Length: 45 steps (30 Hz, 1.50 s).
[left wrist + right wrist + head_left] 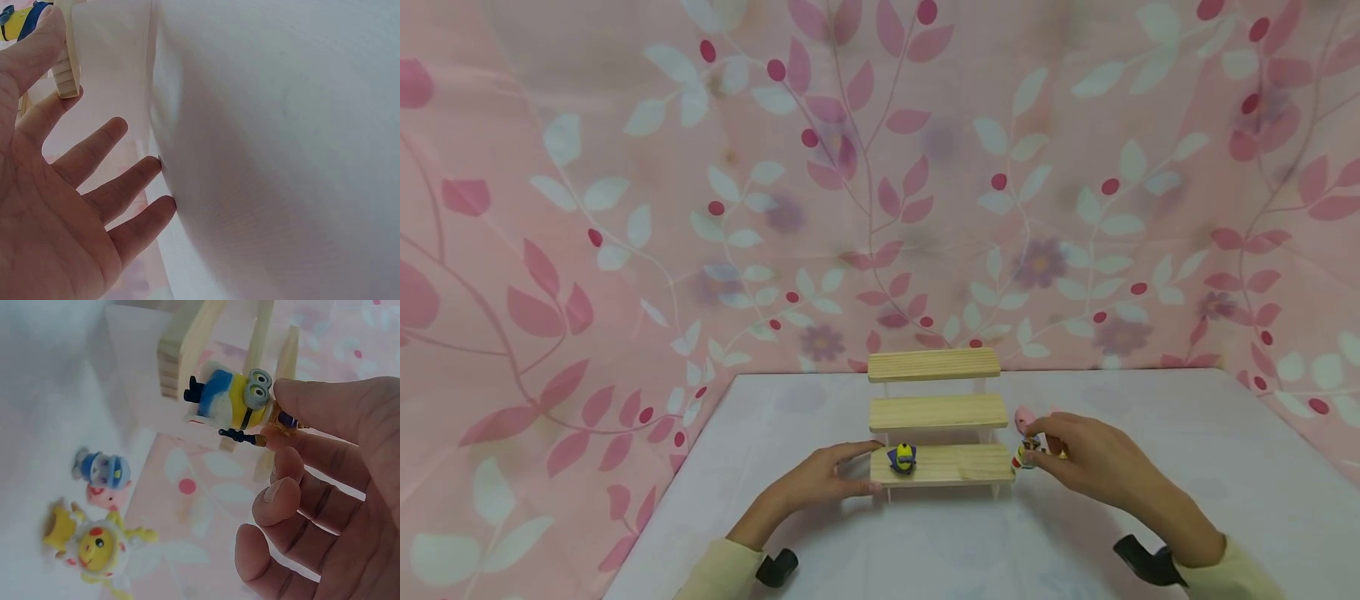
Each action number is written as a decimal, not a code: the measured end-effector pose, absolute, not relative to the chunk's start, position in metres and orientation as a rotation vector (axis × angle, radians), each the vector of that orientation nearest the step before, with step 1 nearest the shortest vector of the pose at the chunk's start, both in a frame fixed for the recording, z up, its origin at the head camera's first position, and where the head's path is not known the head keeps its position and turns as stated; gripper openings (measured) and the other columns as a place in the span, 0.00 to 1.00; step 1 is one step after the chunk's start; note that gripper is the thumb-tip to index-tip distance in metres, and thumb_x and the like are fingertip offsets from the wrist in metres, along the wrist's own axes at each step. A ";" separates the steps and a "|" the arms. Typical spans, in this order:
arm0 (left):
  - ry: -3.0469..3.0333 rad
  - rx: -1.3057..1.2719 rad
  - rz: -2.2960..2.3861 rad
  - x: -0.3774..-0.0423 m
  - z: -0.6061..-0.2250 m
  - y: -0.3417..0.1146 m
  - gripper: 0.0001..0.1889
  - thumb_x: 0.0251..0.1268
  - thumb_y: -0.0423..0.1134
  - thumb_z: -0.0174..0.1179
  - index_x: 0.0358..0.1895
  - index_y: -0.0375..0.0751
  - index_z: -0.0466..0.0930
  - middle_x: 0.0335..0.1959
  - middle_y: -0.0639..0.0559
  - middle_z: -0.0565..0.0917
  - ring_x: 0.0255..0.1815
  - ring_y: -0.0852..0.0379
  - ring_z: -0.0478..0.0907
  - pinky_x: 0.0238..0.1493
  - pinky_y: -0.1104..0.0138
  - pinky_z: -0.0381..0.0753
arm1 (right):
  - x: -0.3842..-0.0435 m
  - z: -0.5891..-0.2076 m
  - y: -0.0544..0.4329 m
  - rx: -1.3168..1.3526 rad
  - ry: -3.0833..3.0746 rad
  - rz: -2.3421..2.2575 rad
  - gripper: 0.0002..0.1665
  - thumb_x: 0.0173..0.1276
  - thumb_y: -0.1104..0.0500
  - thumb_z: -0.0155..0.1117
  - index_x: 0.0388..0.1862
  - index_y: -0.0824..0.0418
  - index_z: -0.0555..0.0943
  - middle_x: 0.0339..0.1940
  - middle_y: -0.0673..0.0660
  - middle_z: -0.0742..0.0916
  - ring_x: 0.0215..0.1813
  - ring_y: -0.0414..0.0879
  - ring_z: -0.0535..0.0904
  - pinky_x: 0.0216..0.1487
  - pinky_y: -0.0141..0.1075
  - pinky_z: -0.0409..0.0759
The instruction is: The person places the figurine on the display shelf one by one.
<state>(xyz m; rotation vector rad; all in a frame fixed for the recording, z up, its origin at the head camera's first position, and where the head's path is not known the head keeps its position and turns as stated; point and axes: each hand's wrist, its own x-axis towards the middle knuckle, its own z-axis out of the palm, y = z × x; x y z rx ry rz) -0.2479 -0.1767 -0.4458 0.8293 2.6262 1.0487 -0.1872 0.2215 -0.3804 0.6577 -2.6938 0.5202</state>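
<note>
At lower right, the right hand (1093, 457) pinches a yellow-and-blue goggled figurine (237, 400), while the left hand (816, 482) (three fingers spread) grips a three-tiered pale wooden shelf (940, 412) at lower centre.

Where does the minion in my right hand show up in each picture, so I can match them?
Head: the minion is low, right of centre, at the right hand's fingertips, beside the bottom shelf's right end.
Left wrist: not in it; the toy at top left is a different one.
Right wrist: above and slightly right of centre, sideways in the picture.
Shared landmark: the wooden stand.
</note>
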 end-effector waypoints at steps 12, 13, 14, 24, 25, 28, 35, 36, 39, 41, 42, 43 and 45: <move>2.621 0.846 1.061 -0.248 -0.446 -0.177 0.35 0.59 0.59 0.67 0.70 0.59 0.71 0.69 0.55 0.72 0.72 0.47 0.64 0.67 0.44 0.65 | -0.196 -0.377 0.195 0.784 -2.634 0.502 0.12 0.58 0.50 0.76 0.40 0.47 0.85 0.23 0.36 0.70 0.24 0.31 0.63 0.21 0.27 0.63; 2.621 0.842 1.058 -0.248 -0.446 -0.177 0.35 0.59 0.60 0.67 0.70 0.58 0.71 0.69 0.55 0.72 0.71 0.47 0.64 0.67 0.44 0.65 | -0.197 -0.378 0.193 0.798 -2.629 0.503 0.12 0.59 0.50 0.76 0.40 0.47 0.85 0.22 0.37 0.70 0.23 0.31 0.62 0.21 0.27 0.62; 2.623 0.840 1.056 -0.248 -0.446 -0.177 0.35 0.59 0.60 0.67 0.70 0.58 0.71 0.69 0.54 0.72 0.71 0.46 0.64 0.66 0.43 0.65 | -0.198 -0.378 0.191 0.810 -2.624 0.508 0.12 0.59 0.50 0.76 0.41 0.47 0.85 0.22 0.37 0.70 0.22 0.31 0.62 0.21 0.27 0.62; 2.625 0.830 1.049 -0.250 -0.448 -0.177 0.35 0.59 0.60 0.67 0.70 0.58 0.71 0.69 0.54 0.72 0.71 0.46 0.64 0.66 0.43 0.65 | -0.205 -0.377 0.179 0.881 -2.638 0.515 0.12 0.61 0.50 0.74 0.42 0.50 0.85 0.23 0.41 0.73 0.22 0.31 0.61 0.21 0.27 0.61; 2.623 0.825 1.050 -0.249 -0.448 -0.177 0.35 0.59 0.60 0.67 0.70 0.59 0.71 0.69 0.55 0.72 0.72 0.47 0.64 0.67 0.44 0.65 | -0.206 -0.377 0.178 0.881 -2.642 0.515 0.13 0.61 0.50 0.74 0.42 0.50 0.85 0.23 0.41 0.73 0.22 0.31 0.61 0.21 0.27 0.61; 2.621 0.826 1.056 -0.249 -0.447 -0.177 0.35 0.59 0.60 0.67 0.70 0.59 0.71 0.69 0.56 0.72 0.72 0.47 0.64 0.66 0.43 0.65 | -0.208 -0.378 0.177 0.885 -2.651 0.517 0.13 0.61 0.50 0.74 0.43 0.51 0.85 0.23 0.42 0.73 0.23 0.31 0.62 0.21 0.27 0.62; 2.615 0.816 1.069 -0.247 -0.445 -0.177 0.35 0.59 0.60 0.67 0.70 0.60 0.71 0.69 0.56 0.72 0.72 0.47 0.63 0.67 0.44 0.65 | -0.212 -0.383 0.177 0.878 -2.682 0.544 0.12 0.63 0.50 0.72 0.44 0.50 0.85 0.23 0.39 0.72 0.22 0.31 0.62 0.20 0.27 0.61; 2.615 0.813 1.070 -0.247 -0.445 -0.176 0.35 0.59 0.60 0.67 0.70 0.61 0.71 0.69 0.56 0.72 0.72 0.47 0.63 0.67 0.44 0.64 | -0.212 -0.383 0.177 0.877 -2.684 0.548 0.12 0.63 0.50 0.72 0.44 0.50 0.85 0.23 0.39 0.71 0.22 0.31 0.62 0.20 0.27 0.61; 2.619 0.812 1.069 -0.247 -0.445 -0.176 0.35 0.59 0.60 0.68 0.70 0.60 0.71 0.69 0.55 0.72 0.72 0.46 0.64 0.67 0.44 0.64 | -0.211 -0.383 0.177 0.878 -2.685 0.558 0.12 0.64 0.51 0.72 0.45 0.50 0.85 0.23 0.38 0.71 0.21 0.31 0.61 0.19 0.27 0.60; 2.621 0.823 1.069 -0.247 -0.445 -0.176 0.35 0.59 0.60 0.67 0.70 0.59 0.71 0.69 0.54 0.72 0.71 0.45 0.64 0.66 0.43 0.65 | -0.211 -0.383 0.177 0.877 -2.685 0.556 0.12 0.64 0.51 0.72 0.45 0.50 0.85 0.24 0.38 0.71 0.21 0.31 0.61 0.19 0.27 0.60; 2.622 0.830 1.069 -0.247 -0.446 -0.176 0.34 0.59 0.59 0.67 0.70 0.59 0.71 0.69 0.54 0.72 0.71 0.45 0.64 0.66 0.43 0.65 | -0.211 -0.383 0.177 0.875 -2.688 0.555 0.12 0.64 0.51 0.72 0.45 0.51 0.85 0.24 0.38 0.71 0.21 0.31 0.60 0.19 0.27 0.59; 2.621 0.839 1.069 -0.247 -0.446 -0.177 0.34 0.60 0.59 0.67 0.70 0.58 0.71 0.69 0.53 0.72 0.71 0.44 0.64 0.66 0.42 0.65 | -0.211 -0.383 0.177 0.874 -2.691 0.551 0.12 0.64 0.51 0.71 0.45 0.51 0.85 0.24 0.38 0.71 0.21 0.31 0.60 0.19 0.27 0.59; 2.618 0.852 1.070 -0.247 -0.445 -0.177 0.34 0.60 0.59 0.67 0.70 0.58 0.71 0.69 0.53 0.72 0.71 0.44 0.64 0.66 0.42 0.65 | -0.210 -0.382 0.178 0.871 -2.697 0.548 0.13 0.64 0.50 0.72 0.46 0.51 0.85 0.23 0.39 0.71 0.21 0.31 0.60 0.19 0.27 0.59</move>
